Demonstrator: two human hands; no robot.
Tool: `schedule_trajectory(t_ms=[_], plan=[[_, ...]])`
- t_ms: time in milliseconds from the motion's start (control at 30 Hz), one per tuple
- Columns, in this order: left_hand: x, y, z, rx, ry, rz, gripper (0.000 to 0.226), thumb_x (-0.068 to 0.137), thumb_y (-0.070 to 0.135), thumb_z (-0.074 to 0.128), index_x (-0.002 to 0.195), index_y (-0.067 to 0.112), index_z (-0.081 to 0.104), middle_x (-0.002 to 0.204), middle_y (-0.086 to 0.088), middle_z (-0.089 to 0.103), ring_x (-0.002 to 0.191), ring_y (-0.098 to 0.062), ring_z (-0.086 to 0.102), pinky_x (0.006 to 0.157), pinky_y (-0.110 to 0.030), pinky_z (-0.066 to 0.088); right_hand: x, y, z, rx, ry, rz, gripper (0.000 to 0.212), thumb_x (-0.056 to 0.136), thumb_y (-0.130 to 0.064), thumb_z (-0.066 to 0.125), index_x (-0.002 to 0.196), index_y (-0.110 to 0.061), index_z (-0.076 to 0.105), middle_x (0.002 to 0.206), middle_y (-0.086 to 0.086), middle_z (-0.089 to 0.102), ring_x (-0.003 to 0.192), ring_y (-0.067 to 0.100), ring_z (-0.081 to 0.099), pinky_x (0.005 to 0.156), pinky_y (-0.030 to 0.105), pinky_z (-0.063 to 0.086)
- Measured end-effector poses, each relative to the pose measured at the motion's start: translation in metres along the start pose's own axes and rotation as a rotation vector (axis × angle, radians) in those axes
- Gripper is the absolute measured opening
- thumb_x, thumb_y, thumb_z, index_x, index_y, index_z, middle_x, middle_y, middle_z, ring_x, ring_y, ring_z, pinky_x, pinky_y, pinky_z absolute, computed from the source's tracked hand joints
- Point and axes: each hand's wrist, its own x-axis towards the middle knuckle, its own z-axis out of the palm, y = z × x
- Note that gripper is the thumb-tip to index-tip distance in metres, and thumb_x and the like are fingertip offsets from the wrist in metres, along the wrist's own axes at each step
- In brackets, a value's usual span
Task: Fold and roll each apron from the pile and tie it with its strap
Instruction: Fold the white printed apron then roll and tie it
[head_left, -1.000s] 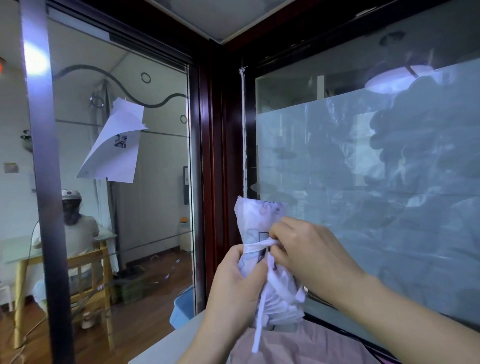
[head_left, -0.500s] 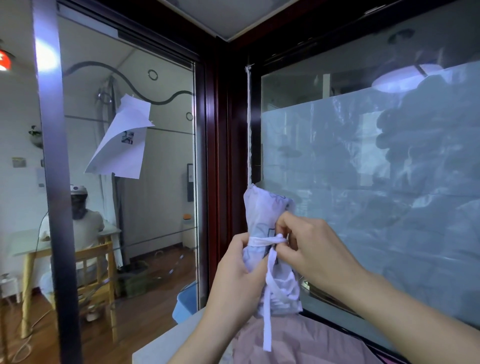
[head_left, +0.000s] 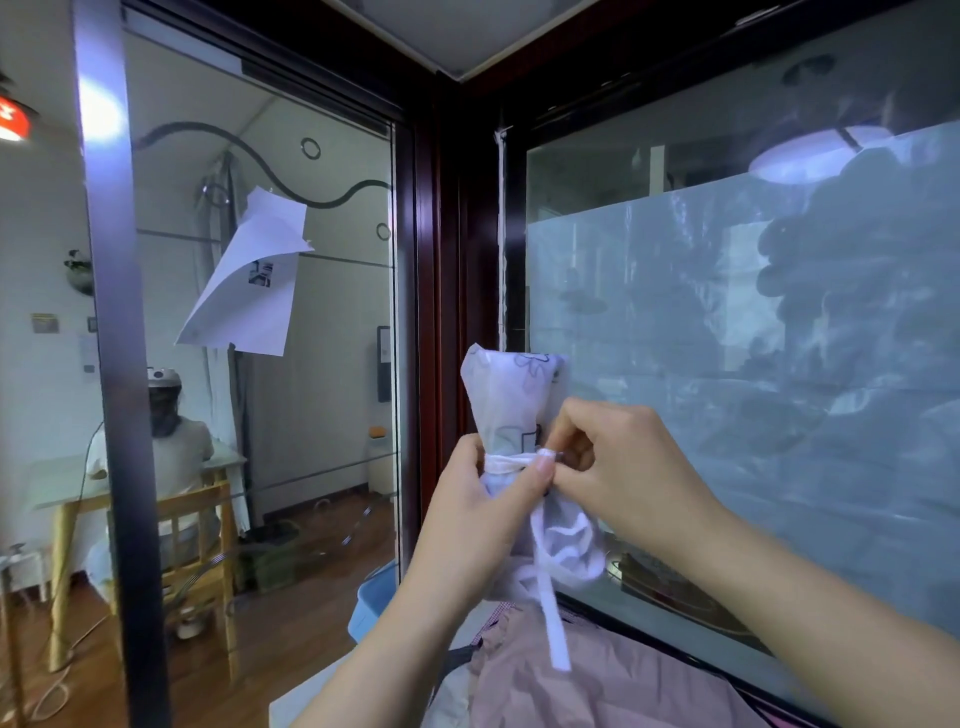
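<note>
Rolled apron (head_left: 511, 402) stood upright, gripped by the left hand (head_left: 485, 512); the right hand (head_left: 621, 470) pinched its white strap (head_left: 509, 461) at the waist.

A home-like room, with a dark-framed glass door (head_left: 337, 441), wooden floor (head_left: 311, 613), table (head_left: 52, 491) and chair (head_left: 193, 515).

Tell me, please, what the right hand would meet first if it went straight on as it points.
The strap round the rolled apron, which the right hand seems to be pinching; right behind it, the thumb of the left hand.
</note>
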Motion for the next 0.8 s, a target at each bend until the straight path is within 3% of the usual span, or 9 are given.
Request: schedule_trajectory(t_ms=[67,133,267,333,433,567,800], plan=[[0.002,-0.003,-0.003,0.033,0.033,0.014,0.024,0.086,0.032,0.069,0.103,0.017,0.06,0.097,-0.001,0.071,0.089,-0.012,0.069,0.084,-0.04,0.056,0.003,-0.004,-0.01,0.092,-0.149,0.059,0.013,0.077,-0.009,0.072,0.079,-0.021,0.072,0.074,-0.01,0.07,0.071,0.001,0.064,0.069,0.02,0.052],[0.002,-0.004,-0.004,0.045,0.063,0.027,0.02,0.087,0.034,0.068,0.103,0.023,0.061,0.098,0.003,0.071,0.091,-0.01,0.069,0.086,-0.043,0.055,0.007,-0.007,-0.017,0.125,-0.221,0.076,0.008,0.081,-0.019,0.072,0.083,-0.027,0.075,0.077,-0.01,0.072,0.073,0.002,0.066,0.072,0.024,0.054],[-0.002,-0.001,0.003,0.057,0.106,0.085,0.017,0.087,0.031,0.067,0.102,0.028,0.06,0.096,0.01,0.07,0.089,-0.003,0.067,0.082,-0.034,0.056,0.017,-0.015,-0.023,0.057,-0.161,0.084,0.007,0.078,-0.028,0.075,0.072,-0.025,0.075,0.067,-0.009,0.069,0.067,0.005,0.062,0.062,0.02,0.049],[-0.003,0.0,0.004,0.075,0.139,0.108,0.015,0.087,0.027,0.067,0.099,0.026,0.059,0.091,0.01,0.07,0.086,-0.005,0.067,0.077,-0.033,0.057,0.021,-0.019,-0.024,0.026,-0.168,0.099,0.011,0.075,-0.026,0.078,0.067,-0.022,0.072,0.061,-0.01,0.065,0.063,0.001,0.058,0.056,0.014,0.043],[-0.004,0.001,0.006,0.093,0.195,0.137,0.011,0.087,0.022,0.067,0.093,0.023,0.058,0.084,0.008,0.067,0.078,-0.008,0.064,0.067,-0.024,0.052,0.026,-0.025,-0.026,0.018,-0.211,0.096,0.013,0.072,-0.017,0.08,0.068,-0.02,0.068,0.063,-0.013,0.065,0.066,-0.001,0.061,0.059,0.012,0.047],[-0.004,0.002,0.007,0.076,0.248,0.122,0.011,0.086,0.021,0.067,0.089,0.02,0.056,0.079,0.002,0.066,0.074,-0.011,0.063,0.061,-0.023,0.05,0.032,-0.029,-0.023,-0.056,-0.219,0.039,0.006,0.073,-0.013,0.077,0.075,-0.014,0.071,0.072,-0.005,0.07,0.07,0.004,0.065,0.07,0.023,0.053],[-0.004,0.003,0.007,0.081,0.232,0.086,0.011,0.082,0.021,0.069,0.087,0.02,0.059,0.077,0.009,0.067,0.063,-0.001,0.06,0.055,-0.017,0.047,0.032,-0.04,-0.018,-0.4,-0.258,-0.067,0.012,0.085,-0.014,0.058,0.083,-0.005,0.066,0.091,0.01,0.061,0.084,0.026,0.06,0.068,0.031,0.047]])
